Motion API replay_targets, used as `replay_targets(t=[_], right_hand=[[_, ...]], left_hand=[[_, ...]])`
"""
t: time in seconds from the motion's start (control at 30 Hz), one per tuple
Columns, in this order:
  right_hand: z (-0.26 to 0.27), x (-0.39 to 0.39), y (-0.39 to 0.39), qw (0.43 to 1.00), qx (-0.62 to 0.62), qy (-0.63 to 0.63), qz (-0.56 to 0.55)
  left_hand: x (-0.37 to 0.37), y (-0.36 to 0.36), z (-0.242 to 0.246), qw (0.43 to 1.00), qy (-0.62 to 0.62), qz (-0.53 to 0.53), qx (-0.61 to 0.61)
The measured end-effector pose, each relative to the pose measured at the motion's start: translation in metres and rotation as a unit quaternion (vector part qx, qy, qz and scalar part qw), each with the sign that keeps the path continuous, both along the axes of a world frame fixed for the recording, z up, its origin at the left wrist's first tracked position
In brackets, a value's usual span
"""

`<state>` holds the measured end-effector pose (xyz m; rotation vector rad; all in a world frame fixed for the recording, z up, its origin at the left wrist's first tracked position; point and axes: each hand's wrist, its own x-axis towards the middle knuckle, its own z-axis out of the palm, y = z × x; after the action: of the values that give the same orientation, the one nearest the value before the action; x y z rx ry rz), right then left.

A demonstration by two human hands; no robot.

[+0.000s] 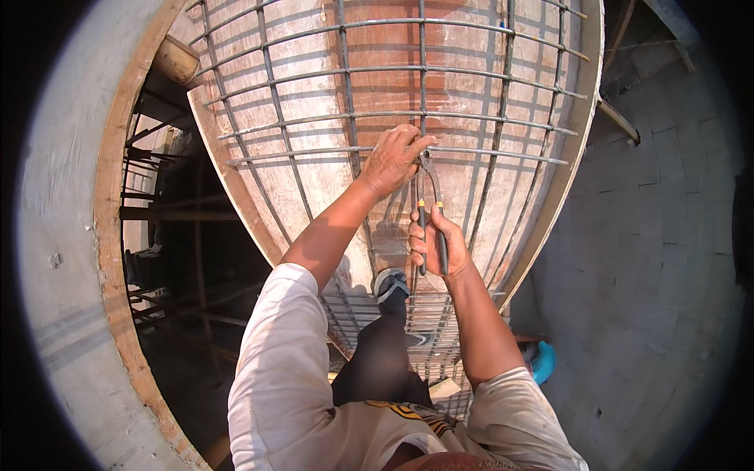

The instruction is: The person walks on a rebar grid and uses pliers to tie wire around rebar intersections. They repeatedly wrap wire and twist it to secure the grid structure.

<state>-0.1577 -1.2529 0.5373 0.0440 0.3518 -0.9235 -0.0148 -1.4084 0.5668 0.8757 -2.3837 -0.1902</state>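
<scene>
A grid of steel rebar (318,152) lies over wooden formwork boards (306,194). My right hand (439,241) grips the dark handles of end-cutting nippers (437,188), whose jaws point up at a crossing of two bars. Beside the jaws, my left hand (392,158) rests at the same crossing, its fingers bent over the bar. Whether it pinches a tie wire there is hidden by the fingers. One shoe (391,284) of mine stands on the formwork below my hands.
At left, a dark opening with poles (177,215) lies between the formwork and a concrete edge (65,206). A block wall (642,235) rises at right. Someone in a blue head covering (543,362) is partly visible at lower right. A round timber (177,60) sits at upper left.
</scene>
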Motion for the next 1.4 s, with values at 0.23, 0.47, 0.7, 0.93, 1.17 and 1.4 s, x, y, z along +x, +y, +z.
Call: replay_targets(t=[0.23, 0.47, 0.7, 0.93, 1.17, 1.4], right_hand=[[0.025, -0.032, -0.009, 0.976, -0.007, 0.209, 0.056], [0.101, -0.02, -0.009, 0.287, -0.231, 0.897, 0.243], [0.062, -0.061, -0.027, 0.242, -0.211, 0.923, 0.213], [0.057, -0.058, -0.023, 0.593, -0.144, 0.75, 0.257], [0.095, -0.064, -0.023, 0.751, -0.083, 0.598, 0.267], [0.085, -0.02, -0.014, 0.147, -0.185, 0.949, 0.209]], left_hand=[[-0.024, 0.023, -0.011, 0.969, -0.029, -0.215, 0.115], [-0.039, 0.015, -0.012, 0.969, -0.016, -0.228, 0.094], [-0.072, 0.025, -0.016, 0.985, -0.076, -0.095, 0.124], [-0.055, 0.046, -0.017, 0.997, 0.01, -0.078, 0.004], [-0.049, 0.05, -0.017, 0.991, -0.051, -0.109, 0.053], [-0.066, 0.048, -0.009, 0.993, -0.014, -0.07, 0.09]])
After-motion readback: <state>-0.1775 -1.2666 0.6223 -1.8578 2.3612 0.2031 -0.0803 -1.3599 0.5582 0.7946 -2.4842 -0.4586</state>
